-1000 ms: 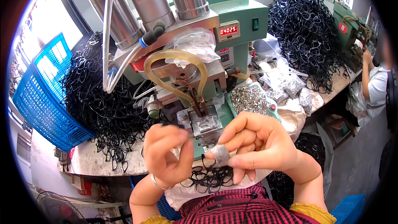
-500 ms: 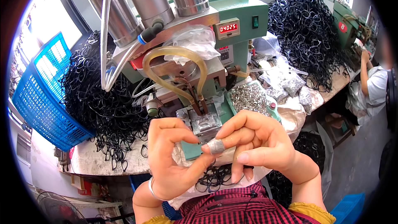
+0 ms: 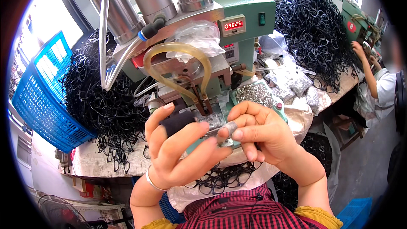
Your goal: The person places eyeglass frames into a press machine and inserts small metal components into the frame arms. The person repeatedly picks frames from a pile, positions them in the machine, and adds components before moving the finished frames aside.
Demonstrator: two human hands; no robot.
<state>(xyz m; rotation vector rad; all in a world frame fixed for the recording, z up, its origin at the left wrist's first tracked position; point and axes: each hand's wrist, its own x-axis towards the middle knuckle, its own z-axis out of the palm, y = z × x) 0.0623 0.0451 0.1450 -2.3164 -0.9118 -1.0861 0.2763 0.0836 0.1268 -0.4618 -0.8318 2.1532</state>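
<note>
My left hand [image 3: 176, 154] is raised with its fingers spread, partly smeared by motion. A black sleeve-like wrap [image 3: 178, 123] covers one of its fingers. My right hand [image 3: 265, 133] is closed, its thumb pressed against a grey wrap [image 3: 230, 127] that looks like tape around a fingertip. A fingertip lies right beside that wrap; whose it is I cannot tell. Both hands hover in front of a green press machine [image 3: 258, 4], close below its two copper-coloured electrodes [image 3: 202, 105] and metal fixture [image 3: 214, 121]. The fixture is partly hidden by my fingers.
A green tray of small metal pieces [image 3: 254, 95] stands right of the fixture. Black loops are heaped on the left [image 3: 106, 110] and far right [image 3: 313, 38], with more on my lap [image 3: 224, 176]. A blue basket [image 3: 46, 97] leans at left. A co-worker [image 3: 381, 80] sits at far right.
My left hand has opened from a pinch and spread its fingers, bringing the black wrap into view. My right thumb has come up onto the grey wrap. The co-worker's hand has shifted left.
</note>
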